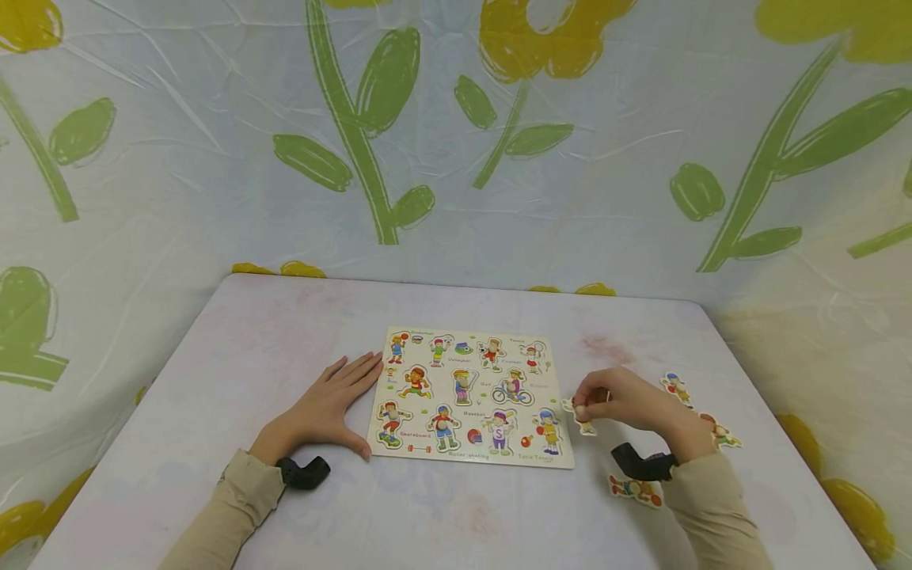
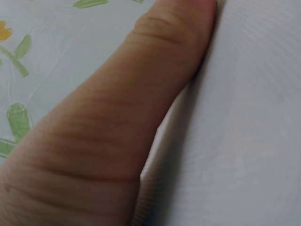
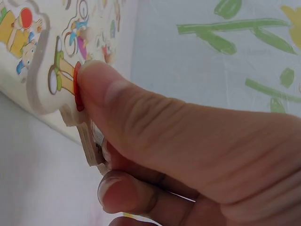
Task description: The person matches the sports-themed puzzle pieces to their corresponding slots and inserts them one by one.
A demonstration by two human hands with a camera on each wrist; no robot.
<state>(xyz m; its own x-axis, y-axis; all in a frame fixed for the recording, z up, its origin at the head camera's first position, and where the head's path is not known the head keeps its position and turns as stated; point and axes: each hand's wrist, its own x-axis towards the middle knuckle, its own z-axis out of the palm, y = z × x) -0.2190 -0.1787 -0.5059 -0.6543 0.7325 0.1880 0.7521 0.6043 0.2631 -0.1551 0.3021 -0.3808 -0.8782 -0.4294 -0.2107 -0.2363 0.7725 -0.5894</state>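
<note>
A wooden puzzle board point(image 1: 442, 388) printed with children playing sports lies flat on the table, with several cut-out figures on it. My left hand point(image 1: 328, 408) rests spread out at the board's left edge, fingertips and thumb right at its side. In the left wrist view the thumb point(image 2: 117, 99) lies straight and fills much of the picture. Just off the board's right edge, my right hand point(image 1: 627, 404) pinches a puzzle piece point(image 1: 586, 428) between thumb and fingers. The right wrist view shows this piece point(image 3: 63, 96) tilted over the board, its red and green figure partly hidden by the thumb.
Loose puzzle pieces lie on the table point(image 1: 463, 514) to the right: one figure point(image 1: 677, 388) beyond my right wrist, another point(image 1: 725, 434) beside it, and a further piece point(image 1: 636, 491) nearer me, below the wrist. A flowered cloth point(image 1: 606, 158) hangs behind the table.
</note>
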